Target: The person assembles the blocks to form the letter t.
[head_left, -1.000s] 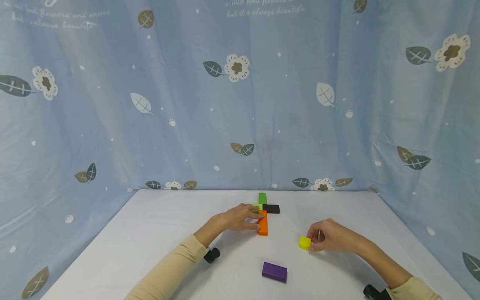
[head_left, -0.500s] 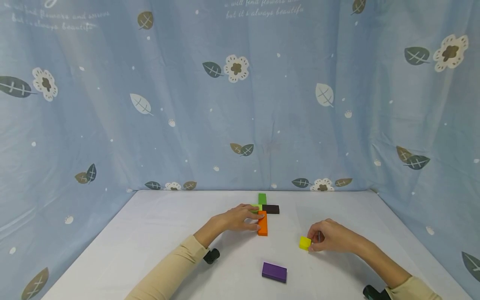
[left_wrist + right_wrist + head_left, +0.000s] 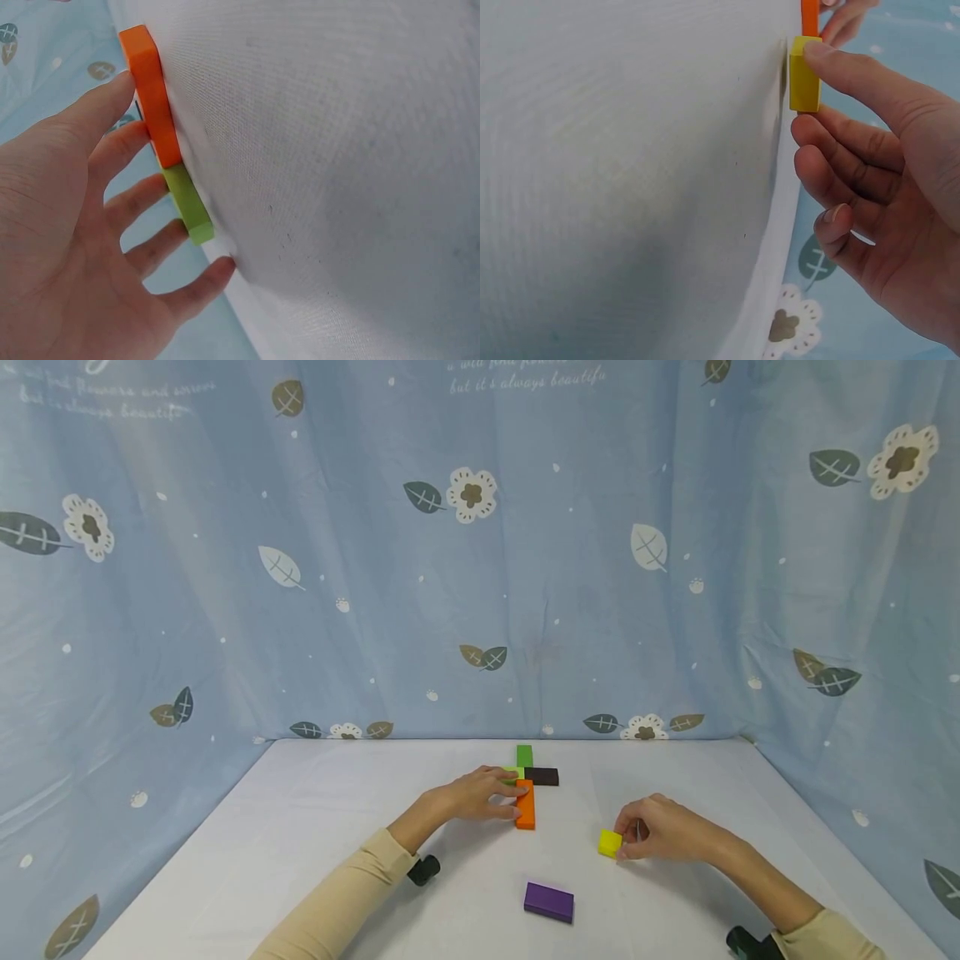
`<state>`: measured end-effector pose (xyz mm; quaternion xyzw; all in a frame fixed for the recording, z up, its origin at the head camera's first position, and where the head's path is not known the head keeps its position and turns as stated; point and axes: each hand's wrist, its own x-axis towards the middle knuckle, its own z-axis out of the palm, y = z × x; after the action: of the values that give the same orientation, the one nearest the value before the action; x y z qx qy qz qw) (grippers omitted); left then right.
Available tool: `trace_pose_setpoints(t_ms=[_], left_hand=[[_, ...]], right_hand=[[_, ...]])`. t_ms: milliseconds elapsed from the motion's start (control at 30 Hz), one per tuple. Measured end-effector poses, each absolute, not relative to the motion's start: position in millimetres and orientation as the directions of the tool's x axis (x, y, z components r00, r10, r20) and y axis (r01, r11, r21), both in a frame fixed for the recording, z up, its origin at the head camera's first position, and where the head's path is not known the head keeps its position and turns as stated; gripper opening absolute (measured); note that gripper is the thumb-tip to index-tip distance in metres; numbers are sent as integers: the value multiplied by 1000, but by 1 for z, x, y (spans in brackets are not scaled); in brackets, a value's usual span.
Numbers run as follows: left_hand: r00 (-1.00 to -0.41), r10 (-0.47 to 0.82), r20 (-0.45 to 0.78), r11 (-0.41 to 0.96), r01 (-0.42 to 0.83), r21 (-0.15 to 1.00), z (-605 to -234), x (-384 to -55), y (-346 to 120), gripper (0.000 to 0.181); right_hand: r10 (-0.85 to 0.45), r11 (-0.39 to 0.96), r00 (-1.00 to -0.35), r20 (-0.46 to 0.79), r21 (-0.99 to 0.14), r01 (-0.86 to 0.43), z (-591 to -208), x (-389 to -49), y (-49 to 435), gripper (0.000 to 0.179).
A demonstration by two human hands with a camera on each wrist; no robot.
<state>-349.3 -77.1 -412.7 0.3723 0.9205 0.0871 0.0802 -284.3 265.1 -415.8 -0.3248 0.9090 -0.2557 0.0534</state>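
My left hand (image 3: 480,795) lies beside a cross of blocks, its fingers extended. In the left wrist view its thumb and index finger touch the orange block (image 3: 152,97), and other fingertips reach the light green block (image 3: 189,204). A green block (image 3: 525,756) stands behind, with a black block (image 3: 542,776) pointing right; the light green one is partly hidden under fingers in the head view. To the right, my right hand (image 3: 663,831) pinches a small yellow block (image 3: 805,79) between thumb and fingers, low at the table and apart from the others.
A purple block (image 3: 549,902) lies by itself on the white table (image 3: 300,860), nearer the front. Blue printed curtains (image 3: 525,568) surround the table at the back and sides. Dark wrist-camera parts (image 3: 423,870) hang below the sleeves.
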Motion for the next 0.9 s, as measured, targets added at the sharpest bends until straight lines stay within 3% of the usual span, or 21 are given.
trace_pose_setpoints(t_ms=[900], left_hand=[[-725,682,-92,724,652,226,-415,-352,-78,52]], right_hand=[[-620,647,-780,85,-507,-569,-410,-287,248,25]])
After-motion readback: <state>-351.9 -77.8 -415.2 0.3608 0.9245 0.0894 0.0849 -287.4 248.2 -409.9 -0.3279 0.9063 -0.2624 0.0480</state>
